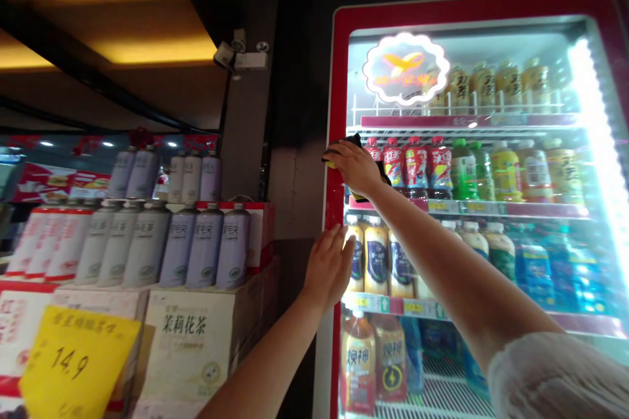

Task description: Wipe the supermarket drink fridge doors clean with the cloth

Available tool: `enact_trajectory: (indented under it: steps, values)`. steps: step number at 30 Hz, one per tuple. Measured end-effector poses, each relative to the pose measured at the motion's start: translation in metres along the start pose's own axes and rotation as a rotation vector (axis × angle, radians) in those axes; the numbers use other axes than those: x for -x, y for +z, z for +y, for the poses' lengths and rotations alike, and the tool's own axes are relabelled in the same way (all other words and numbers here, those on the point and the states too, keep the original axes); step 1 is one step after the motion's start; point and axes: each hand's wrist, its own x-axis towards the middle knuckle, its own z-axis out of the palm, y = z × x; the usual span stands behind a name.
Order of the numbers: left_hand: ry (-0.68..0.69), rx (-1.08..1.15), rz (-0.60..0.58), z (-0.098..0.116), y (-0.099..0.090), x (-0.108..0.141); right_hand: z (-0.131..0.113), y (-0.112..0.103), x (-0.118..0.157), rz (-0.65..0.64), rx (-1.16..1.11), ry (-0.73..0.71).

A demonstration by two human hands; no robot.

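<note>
My right hand (pixel 360 167) presses a black and yellow cloth (pixel 355 139) against the left edge of a lit drinks fridge's red door frame (pixel 340 91). Parts of the cloth stick out above and to the right of the fingers. Lower down, my left hand (pixel 327 267) rests at the same door edge, its fingers stretched up over the frame and glass and holding nothing. Behind the glass stand red-labelled bottles (pixel 415 163) beside my right hand and yellow bottles with dark labels (pixel 376 252) beside my left.
Grey and lilac bottles (pixel 199 245) stand on stacked cartons (pixel 189 340) at the left. A yellow price sign (pixel 78 360) hangs in front of them. A dark pillar (pixel 246 144) with emergency lights (pixel 250 60) rises between cartons and fridge.
</note>
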Motion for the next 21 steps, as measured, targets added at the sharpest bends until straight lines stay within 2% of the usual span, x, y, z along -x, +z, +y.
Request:
enact_trajectory:
  steps: [2,4,9,12,14,18,19,21]
  values:
    - [0.002,0.002,0.0,0.0,-0.001,0.0,-0.001,0.001,0.0,-0.004,-0.01,0.002]
    - [0.007,0.003,0.013,0.002,-0.003,-0.001,-0.004,0.001,0.013,-0.033,-0.023,-0.043]
    - [-0.045,-0.017,0.084,0.006,-0.007,-0.002,-0.014,-0.001,0.059,-0.15,-0.038,-0.294]
    - [-0.052,-0.013,0.076,0.006,-0.006,-0.002,-0.011,-0.006,0.071,-0.196,-0.03,-0.41]
    - [-0.041,-0.006,0.071,0.005,-0.005,-0.002,-0.003,-0.012,0.074,-0.16,0.001,-0.362]
    - [-0.055,-0.006,0.113,0.005,-0.002,-0.001,0.005,-0.016,0.085,0.016,0.099,-0.021]
    - [-0.061,-0.011,0.13,0.005,-0.001,-0.001,0.002,-0.015,0.089,0.023,0.102,-0.001]
    - [-0.07,-0.025,0.145,0.006,0.002,-0.001,-0.008,-0.009,0.092,-0.032,0.072,-0.088]
